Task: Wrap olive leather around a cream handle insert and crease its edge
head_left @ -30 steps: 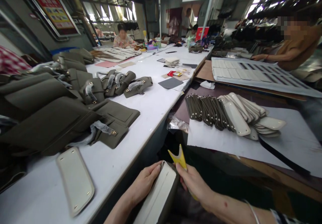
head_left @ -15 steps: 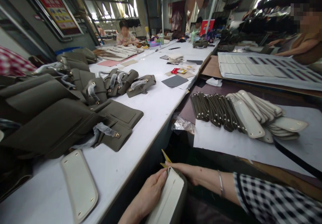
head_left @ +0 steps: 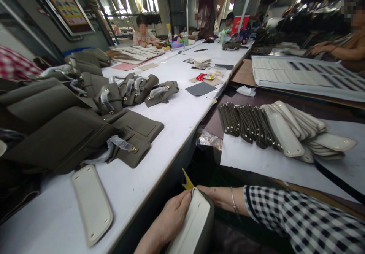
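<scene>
Near the bottom centre, a pale-sided piece with a dark outer cover (head_left: 191,220) is gripped by my left hand (head_left: 172,216), thumb on its pale face near the top corner. My right hand (head_left: 205,194) is behind the same piece; its fingers are hidden, so what they do cannot be seen. A yellow pointed object (head_left: 187,180) sticks up just beyond the top corner. On the white table (head_left: 159,153) at the left lies a cream panel with metal studs (head_left: 92,204).
Dark olive bags with wrapped handles (head_left: 125,143) crowd the table's left. At right, dark straps (head_left: 248,126) and stacked cream panels (head_left: 285,132) lie on white paper (head_left: 245,155). Several people sit farther off; one person's arms (head_left: 330,50) are at the upper right.
The right forearm and checked sleeve have moved left and inward, and my right hand is now more hidden behind the piece. The left hand keeps its hold. The view has shifted slightly.
</scene>
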A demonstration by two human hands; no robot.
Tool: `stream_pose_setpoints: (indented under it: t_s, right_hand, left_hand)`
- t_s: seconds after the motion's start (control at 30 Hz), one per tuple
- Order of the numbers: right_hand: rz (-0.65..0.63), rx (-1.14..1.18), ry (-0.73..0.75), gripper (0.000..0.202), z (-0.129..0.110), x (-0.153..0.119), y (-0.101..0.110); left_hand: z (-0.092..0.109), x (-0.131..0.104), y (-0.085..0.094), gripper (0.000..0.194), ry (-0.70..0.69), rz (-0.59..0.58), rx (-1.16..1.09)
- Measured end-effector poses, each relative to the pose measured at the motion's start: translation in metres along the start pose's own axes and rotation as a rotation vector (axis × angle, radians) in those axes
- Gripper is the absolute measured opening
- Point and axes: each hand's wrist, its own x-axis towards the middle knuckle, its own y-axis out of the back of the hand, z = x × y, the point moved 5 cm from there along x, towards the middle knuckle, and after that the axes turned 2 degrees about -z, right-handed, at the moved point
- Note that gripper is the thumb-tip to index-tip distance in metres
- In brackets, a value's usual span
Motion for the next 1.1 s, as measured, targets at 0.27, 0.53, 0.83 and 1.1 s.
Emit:
stream_pose_setpoints:
  t_s: [0.27, 0.53, 0.83, 1.1]
  right_hand:
    - [0.077, -0.334, -0.017, 0.034, 0.006, 0.037, 0.034]
    - [-0.372, -0.661, -0.194, 0.074, -0.021, -0.002, 0.094]
    - [-0.028, -1.319, 0.425, 0.059, -0.095, 0.043, 0.052]
    - [-0.146, -1.736, 0.882, 0.055, -0.116, 0.060, 0.004]
  left_hand:
    - [-0.006, -0.002, 0.002, 0.051, 0.014, 0.052, -0.060]
    - [-0.018, -0.003, 0.006, 0.041, 0.053, 0.207, -0.078]
    - [-0.033, -0.001, 0.001, 0.097, 0.122, 0.191, -0.341]
    - [-0.023, 0.000, 0.006, 0.086, 0.105, 0.200, -0.225]
